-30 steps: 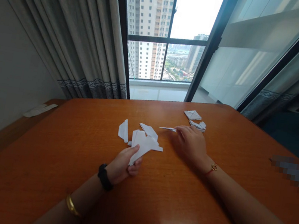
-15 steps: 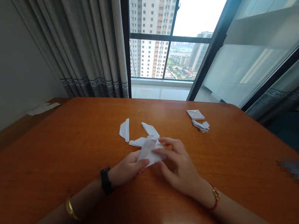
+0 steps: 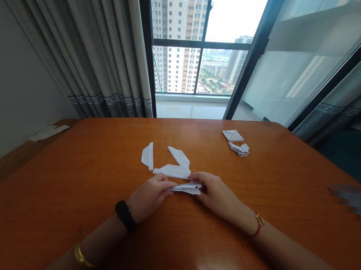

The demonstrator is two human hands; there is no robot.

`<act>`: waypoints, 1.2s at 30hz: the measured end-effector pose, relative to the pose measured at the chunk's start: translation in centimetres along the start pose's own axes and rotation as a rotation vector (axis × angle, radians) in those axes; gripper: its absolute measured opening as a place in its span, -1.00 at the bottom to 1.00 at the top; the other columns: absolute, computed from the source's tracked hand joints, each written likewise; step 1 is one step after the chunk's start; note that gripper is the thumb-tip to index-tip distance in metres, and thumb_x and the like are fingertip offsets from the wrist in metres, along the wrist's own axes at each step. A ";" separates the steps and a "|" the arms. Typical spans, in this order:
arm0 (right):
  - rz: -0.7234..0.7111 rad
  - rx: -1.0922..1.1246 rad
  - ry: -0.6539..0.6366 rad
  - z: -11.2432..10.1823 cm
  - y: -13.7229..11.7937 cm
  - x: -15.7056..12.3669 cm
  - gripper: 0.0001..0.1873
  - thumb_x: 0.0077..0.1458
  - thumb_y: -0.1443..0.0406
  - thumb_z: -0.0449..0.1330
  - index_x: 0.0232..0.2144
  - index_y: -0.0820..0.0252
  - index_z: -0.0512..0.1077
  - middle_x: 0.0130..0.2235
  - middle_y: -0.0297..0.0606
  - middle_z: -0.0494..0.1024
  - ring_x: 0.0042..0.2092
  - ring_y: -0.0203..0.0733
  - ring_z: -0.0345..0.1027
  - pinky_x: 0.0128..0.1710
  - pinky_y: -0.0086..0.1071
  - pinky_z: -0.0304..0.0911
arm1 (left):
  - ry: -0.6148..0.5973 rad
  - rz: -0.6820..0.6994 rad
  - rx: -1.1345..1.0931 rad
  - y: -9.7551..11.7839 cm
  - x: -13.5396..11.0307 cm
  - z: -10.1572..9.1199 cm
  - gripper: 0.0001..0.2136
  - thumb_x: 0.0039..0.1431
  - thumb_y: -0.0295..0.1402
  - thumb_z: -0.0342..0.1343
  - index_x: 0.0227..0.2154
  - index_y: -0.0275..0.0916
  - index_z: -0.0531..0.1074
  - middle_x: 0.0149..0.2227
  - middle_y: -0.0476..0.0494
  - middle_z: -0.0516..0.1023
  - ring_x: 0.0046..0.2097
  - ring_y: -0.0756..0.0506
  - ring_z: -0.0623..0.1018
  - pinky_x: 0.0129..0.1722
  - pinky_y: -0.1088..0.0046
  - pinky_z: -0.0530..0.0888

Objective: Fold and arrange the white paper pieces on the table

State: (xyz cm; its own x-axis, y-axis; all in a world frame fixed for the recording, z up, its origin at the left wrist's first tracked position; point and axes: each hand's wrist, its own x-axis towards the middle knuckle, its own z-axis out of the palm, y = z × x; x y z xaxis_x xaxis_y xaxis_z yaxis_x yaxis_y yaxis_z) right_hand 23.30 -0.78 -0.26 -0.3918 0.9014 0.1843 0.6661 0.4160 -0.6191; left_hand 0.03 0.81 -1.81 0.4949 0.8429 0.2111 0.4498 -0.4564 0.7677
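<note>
Both my hands meet over a folded white paper piece (image 3: 186, 188) held low over the orange wooden table (image 3: 98, 177). My left hand (image 3: 150, 196) pinches its left end with closed fingers. My right hand (image 3: 217, 195) grips its right end, fingers curled over it. Just beyond lie three other folded white paper pieces: one flat (image 3: 172, 170), one slanted (image 3: 180, 156) and one to the left (image 3: 148, 155).
A folded paper square (image 3: 233, 135) and a small stack of folded papers (image 3: 240, 148) lie at the far right of the table. Grey curtains (image 3: 89, 38) and a tall window (image 3: 199, 37) stand behind. A paper strip (image 3: 47, 132) lies on a ledge at the left.
My right hand came in from the far right to join my left hand. The paper piece, held upright before, now lies flatter and lower between both hands.
</note>
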 end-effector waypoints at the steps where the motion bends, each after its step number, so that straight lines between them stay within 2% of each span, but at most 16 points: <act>1: -0.021 -0.010 0.011 0.1 0.0 0.0 -0.78 0.09 0.39 0.16 -0.17 0.18 0.47 -0.18 -0.20 0.57 -0.19 -0.14 0.41 -0.17 -0.36 0.25 | 0.009 -0.005 -0.023 0.0 0.0 0.1 -0.81 0.12 -0.36 0.14 -0.23 -0.06 0.61 -0.31 -0.15 0.51 -0.26 -0.15 0.47 -0.17 0.38 0.37; 5: -0.041 -0.069 0.004 0.2 0.1 0.0 -0.81 0.20 0.36 0.07 -0.22 0.19 0.48 -0.26 -0.20 0.57 -0.25 -0.15 0.41 -0.21 -0.36 0.24 | 0.067 -0.035 -0.063 0.0 -0.1 0.3 -0.81 0.10 -0.34 0.17 -0.23 -0.07 0.61 -0.26 -0.16 0.53 -0.21 -0.18 0.47 -0.12 0.35 0.37; 9: 0.015 -0.106 -0.024 0.3 0.0 0.1 -0.84 0.21 0.34 0.07 -0.26 0.18 0.47 -0.29 -0.21 0.58 -0.29 -0.16 0.41 -0.29 -0.40 0.20 | 0.078 -0.022 -0.015 -0.2 -0.2 0.2 -0.88 0.12 -0.36 0.16 -0.38 -0.09 0.61 -0.35 -0.16 0.53 -0.30 -0.18 0.46 -0.23 0.36 0.35; 14: 0.092 -0.100 0.006 0.2 -0.2 0.0 -0.85 0.19 0.27 0.11 -0.27 0.15 0.48 -0.31 -0.24 0.57 -0.31 -0.17 0.39 -0.31 -0.39 0.16 | 0.077 0.012 0.049 0.0 -0.1 0.4 -0.87 0.14 -0.42 0.13 -0.41 -0.13 0.59 -0.37 -0.13 0.50 -0.34 -0.12 0.43 -0.31 0.42 0.30; 17: 0.146 0.118 0.000 -0.2 0.0 0.2 -0.84 0.14 0.23 0.15 -0.39 0.19 0.45 -0.40 -0.30 0.51 -0.38 -0.22 0.32 -0.37 -0.41 0.13 | 0.093 0.013 0.029 0.5 -0.1 0.2 -0.89 0.13 -0.39 0.16 -0.44 -0.16 0.57 -0.46 -0.09 0.42 -0.42 -0.07 0.37 -0.39 0.46 0.26; 20: 0.203 0.499 -0.070 -1.0 0.4 0.6 -0.76 0.03 0.15 0.24 -0.46 0.22 0.39 -0.49 -0.39 0.40 -0.45 -0.30 0.22 -0.45 -0.45 0.10 | 0.140 -0.101 -0.070 1.0 -0.1 0.0 -0.87 0.12 -0.28 0.18 -0.35 -0.18 0.59 -0.52 -0.04 0.36 -0.48 -0.04 0.30 -0.49 0.50 0.19; 23: 0.242 0.743 -0.191 -1.4 0.6 0.9 -0.67 -0.07 0.11 0.33 -0.48 0.25 0.37 -0.52 -0.44 0.35 -0.48 -0.36 0.16 -0.48 -0.47 0.05 | 0.066 -0.234 -0.227 1.4 -0.2 -0.1 -0.78 0.10 -0.20 0.19 -0.36 -0.25 0.58 -0.54 -0.04 0.38 -0.51 -0.02 0.26 -0.53 0.51 0.14; 27: 0.314 0.942 -0.253 -1.3 0.6 0.8 -0.61 -0.12 0.07 0.37 -0.50 0.27 0.38 -0.55 -0.44 0.35 -0.53 -0.42 0.10 -0.53 -0.50 -0.03 | -0.004 -0.252 -0.424 1.7 -0.1 -0.3 -0.75 0.04 -0.18 0.23 -0.45 -0.30 0.54 -0.50 -0.06 0.43 -0.46 -0.01 0.32 -0.49 0.52 0.19; 31: 0.384 1.036 -0.357 -1.0 1.1 0.6 -0.57 -0.13 0.06 0.38 -0.57 0.27 0.33 -0.65 -0.50 0.21 -0.62 -0.49 -0.12 -0.62 -0.47 -0.28 | -0.116 -0.266 -0.571 1.9 -0.1 -0.5 -0.72 0.02 -0.16 0.25 -0.46 -0.32 0.48 -0.48 -0.04 0.44 -0.43 -0.01 0.35 -0.44 0.53 0.24; 33: 0.372 0.990 -0.313 -0.7 1.2 0.6 -0.57 -0.13 0.06 0.39 -0.54 0.26 0.33 -0.65 -0.52 0.20 -0.63 -0.49 -0.13 -0.64 -0.46 -0.30 | -0.114 -0.288 -0.549 1.9 -0.2 -0.5 -0.71 0.03 -0.15 0.25 -0.46 -0.33 0.46 -0.50 -0.02 0.42 -0.45 0.01 0.34 -0.46 0.53 0.21; 36: 0.302 0.932 -0.217 -0.4 0.8 0.9 -0.57 -0.11 0.03 0.37 -0.44 0.26 0.36 -0.58 -0.48 0.28 -0.58 -0.46 -0.01 -0.62 -0.50 -0.19 | -0.093 -0.316 -0.504 1.7 -0.2 -0.2 -0.70 0.03 -0.14 0.24 -0.46 -0.33 0.46 -0.51 -0.02 0.42 -0.46 0.01 0.34 -0.47 0.53 0.20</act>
State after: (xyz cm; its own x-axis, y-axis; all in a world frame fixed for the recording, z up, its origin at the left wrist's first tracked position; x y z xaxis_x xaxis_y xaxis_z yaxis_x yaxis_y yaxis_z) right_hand 23.72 0.38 -0.29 -0.4578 0.8737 -0.1646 0.0296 -0.1701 -0.9850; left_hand 0.58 -0.09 -0.40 0.4681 0.8767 -0.1110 0.1897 0.0230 0.9816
